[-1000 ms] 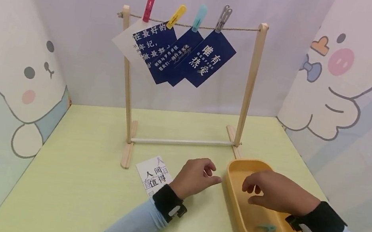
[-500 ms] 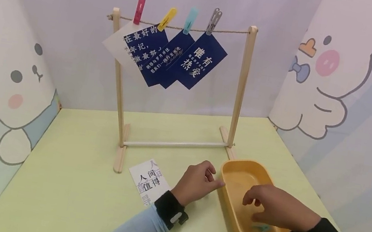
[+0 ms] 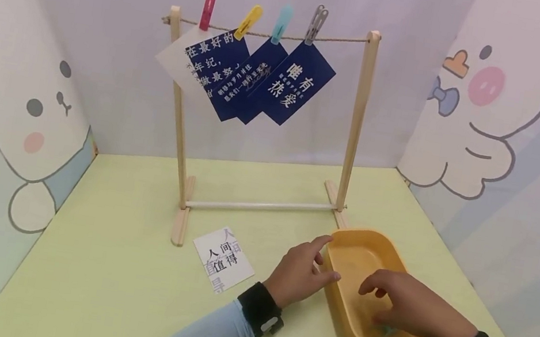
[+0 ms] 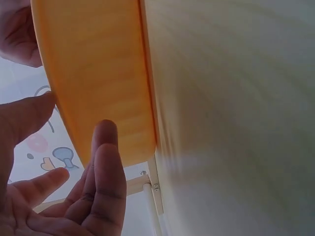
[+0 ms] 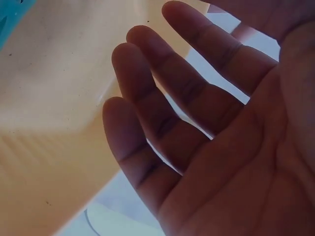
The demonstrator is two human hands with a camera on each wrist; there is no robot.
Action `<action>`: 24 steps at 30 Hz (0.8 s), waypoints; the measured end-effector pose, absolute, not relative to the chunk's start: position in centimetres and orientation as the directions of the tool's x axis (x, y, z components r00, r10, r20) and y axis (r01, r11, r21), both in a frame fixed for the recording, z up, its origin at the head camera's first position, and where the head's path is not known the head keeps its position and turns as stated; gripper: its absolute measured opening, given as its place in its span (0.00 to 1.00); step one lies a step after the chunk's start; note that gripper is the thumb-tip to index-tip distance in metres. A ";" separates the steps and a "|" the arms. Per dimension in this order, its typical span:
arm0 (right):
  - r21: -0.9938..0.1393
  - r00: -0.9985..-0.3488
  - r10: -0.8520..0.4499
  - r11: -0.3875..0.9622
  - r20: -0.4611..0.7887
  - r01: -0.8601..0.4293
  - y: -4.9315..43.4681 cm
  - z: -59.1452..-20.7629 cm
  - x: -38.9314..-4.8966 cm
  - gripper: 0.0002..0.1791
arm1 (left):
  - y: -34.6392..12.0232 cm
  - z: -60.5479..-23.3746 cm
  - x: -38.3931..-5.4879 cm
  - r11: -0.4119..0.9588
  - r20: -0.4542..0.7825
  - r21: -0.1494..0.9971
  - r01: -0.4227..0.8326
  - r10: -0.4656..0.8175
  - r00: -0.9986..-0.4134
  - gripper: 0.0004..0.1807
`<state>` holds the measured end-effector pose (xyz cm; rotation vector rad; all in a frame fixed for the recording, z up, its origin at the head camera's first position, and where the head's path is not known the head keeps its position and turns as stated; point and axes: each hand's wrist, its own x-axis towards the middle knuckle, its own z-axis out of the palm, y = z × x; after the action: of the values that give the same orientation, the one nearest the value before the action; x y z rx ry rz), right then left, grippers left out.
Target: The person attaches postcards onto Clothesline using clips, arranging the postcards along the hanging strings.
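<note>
My left hand (image 3: 299, 272) is at the left rim of a yellow plastic basin (image 3: 356, 254), fingers spread and thumb at the rim. The left wrist view shows those fingers (image 4: 109, 167) beside the basin's outer wall, holding nothing. Over the basin hovers my right hand (image 3: 409, 306), fingers loosely bent and nothing in its grasp. Just below its fingertips lies a teal clothespin (image 3: 387, 330), partly hidden by the hand. In the right wrist view the clothespin (image 5: 12, 17) shows only at the top left corner, apart from the fingers.
A wooden rack (image 3: 357, 123) stands behind, its rope (image 3: 343, 41) holding overlapping cards by red (image 3: 208, 9), yellow (image 3: 248, 22), light blue (image 3: 281, 24) and grey (image 3: 316, 26) clothespins. A white card (image 3: 223, 260) with black characters lies on the table (image 3: 119, 262), left of my left hand.
My left hand has moved right to the basin's rim and its fingers have spread, uncovering more of the white card. My right hand has come lower into the basin, nearer the teal clothespin.
</note>
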<state>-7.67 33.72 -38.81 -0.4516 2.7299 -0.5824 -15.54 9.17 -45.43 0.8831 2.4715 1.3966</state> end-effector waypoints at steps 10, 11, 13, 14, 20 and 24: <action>-0.407 -0.909 -0.355 0.880 -0.218 -0.246 33.3 -38.8 -8.3 0.22 | 9.4 -45.6 -15.7 0.456 0.076 0.802 0.386 0.563 -0.823 0.37; -0.402 -0.912 -0.351 0.882 -0.213 -0.246 33.3 -38.8 -8.4 0.22 | 9.4 -45.6 -15.7 0.459 0.077 0.798 0.390 0.564 -0.822 0.37; -0.393 -0.916 -0.338 0.889 -0.218 -0.234 33.3 -38.8 -8.6 0.22 | 9.4 -45.6 -15.7 0.467 0.076 0.792 0.394 0.565 -0.822 0.38; -0.395 -0.914 -0.333 0.891 -0.232 -0.225 33.3 -38.8 -8.7 0.22 | 9.4 -45.6 -15.7 0.471 0.076 0.787 0.397 0.565 -0.821 0.38; -0.385 -0.874 -0.306 0.910 -0.378 -0.153 33.2 -39.0 -8.9 0.20 | 9.3 -45.4 -15.6 0.485 0.092 0.767 0.420 0.565 -0.820 0.38; -0.353 -0.863 -0.296 0.924 -0.410 -0.149 32.8 -39.2 -9.1 0.21 | 9.3 -45.3 -15.6 0.486 0.101 0.764 0.425 0.561 -0.822 0.37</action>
<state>-9.15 32.79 -39.19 -0.3207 2.6141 -0.4302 -15.64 9.26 -45.26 0.8589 2.5650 1.2491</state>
